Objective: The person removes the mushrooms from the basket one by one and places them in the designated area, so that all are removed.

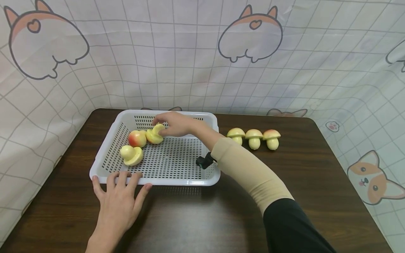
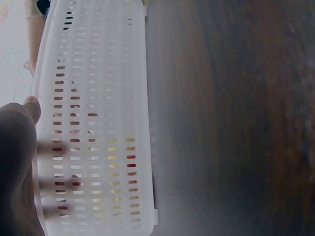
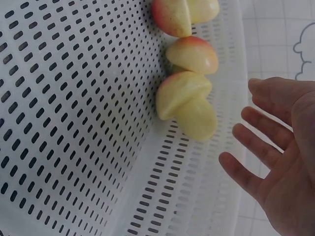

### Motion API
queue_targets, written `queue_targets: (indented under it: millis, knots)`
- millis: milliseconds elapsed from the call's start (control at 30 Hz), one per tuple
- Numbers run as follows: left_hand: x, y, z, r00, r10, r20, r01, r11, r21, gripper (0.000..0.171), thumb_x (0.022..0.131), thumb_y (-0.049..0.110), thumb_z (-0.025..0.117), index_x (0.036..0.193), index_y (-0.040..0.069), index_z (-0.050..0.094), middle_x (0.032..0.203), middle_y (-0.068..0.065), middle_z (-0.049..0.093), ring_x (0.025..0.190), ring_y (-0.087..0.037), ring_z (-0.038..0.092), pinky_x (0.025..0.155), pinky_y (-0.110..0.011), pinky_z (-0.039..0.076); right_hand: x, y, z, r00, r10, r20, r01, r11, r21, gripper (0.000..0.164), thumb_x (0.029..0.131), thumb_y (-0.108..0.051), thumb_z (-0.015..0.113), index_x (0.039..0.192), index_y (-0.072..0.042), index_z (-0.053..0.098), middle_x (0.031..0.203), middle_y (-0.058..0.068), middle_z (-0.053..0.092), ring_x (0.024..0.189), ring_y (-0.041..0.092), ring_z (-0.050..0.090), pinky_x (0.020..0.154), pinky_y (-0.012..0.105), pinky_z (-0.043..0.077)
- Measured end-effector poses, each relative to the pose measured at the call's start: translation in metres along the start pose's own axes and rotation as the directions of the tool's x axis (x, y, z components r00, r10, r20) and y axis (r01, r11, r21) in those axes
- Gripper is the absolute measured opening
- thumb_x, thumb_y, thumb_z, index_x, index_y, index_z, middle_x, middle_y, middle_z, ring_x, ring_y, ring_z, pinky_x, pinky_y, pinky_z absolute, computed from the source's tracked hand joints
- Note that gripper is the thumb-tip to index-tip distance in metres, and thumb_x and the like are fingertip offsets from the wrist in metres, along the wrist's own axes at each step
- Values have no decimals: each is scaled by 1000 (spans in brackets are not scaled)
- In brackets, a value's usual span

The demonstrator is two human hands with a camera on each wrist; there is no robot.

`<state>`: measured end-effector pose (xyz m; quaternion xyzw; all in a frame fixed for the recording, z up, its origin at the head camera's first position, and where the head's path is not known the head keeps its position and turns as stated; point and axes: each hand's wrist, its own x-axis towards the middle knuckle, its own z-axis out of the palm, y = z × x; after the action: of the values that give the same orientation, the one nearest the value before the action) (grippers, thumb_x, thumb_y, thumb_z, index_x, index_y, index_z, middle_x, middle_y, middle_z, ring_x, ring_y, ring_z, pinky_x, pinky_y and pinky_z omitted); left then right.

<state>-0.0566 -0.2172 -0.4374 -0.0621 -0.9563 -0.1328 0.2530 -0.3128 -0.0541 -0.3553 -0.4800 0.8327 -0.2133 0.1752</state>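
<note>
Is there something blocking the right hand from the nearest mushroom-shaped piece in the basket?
Nothing visible does. In the right wrist view, only a gap separates the right hand from that mushroom-shaped piece. The red-and-yellow piece sits on its other side, away from the hand.

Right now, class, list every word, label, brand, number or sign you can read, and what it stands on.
No readable text. The white basket, mushroom-shaped pieces and table show no lettering; the patterned cloth shows only drawings and lines. The black wrist device is too small to check.
</note>
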Motion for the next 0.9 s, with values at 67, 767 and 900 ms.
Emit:
queue_targets:
  millis: [67, 767, 900]
  knots:
    - [0, 0, 0, 1000, 4, -6, -4, 1000, -2, 62, 105, 63, 39, 122, 8, 62, 113, -23, 57, 117, -49, 44, 103, -84, -2, 0, 1, 1, 1000, 2, -12, -2, 1000, -4, 42, 103, -21, 63, 142, -8, 57, 145, 5, 57, 137, 18, 49, 111, 32, 39]
    - [-1, 2, 1, 1000, -1, 7, 1, 1000, -7, 56, 103, 58, 48, 121, 7, 63, 113, -23, 57, 117, -50, 44, 103, -84, -3, 11, 2, 16, 1000, 23, 8, -22, 999, -29, 42, 102, -21, 63, 143, -12, 58, 146, 3, 56, 137, 19, 48, 112, 34, 37]
    - [-2, 1, 1, 1000, -1, 3, 1, 1000, -7, 56, 104, 59, 47, 120, 7, 63, 112, -22, 57, 117, -50, 44, 102, -84, -3, 13, 4, 18, 1000, 6, 0, -6, 999, -33, 40, 103, -19, 61, 142, -10, 59, 143, 3, 58, 136, 20, 49, 111, 32, 38]
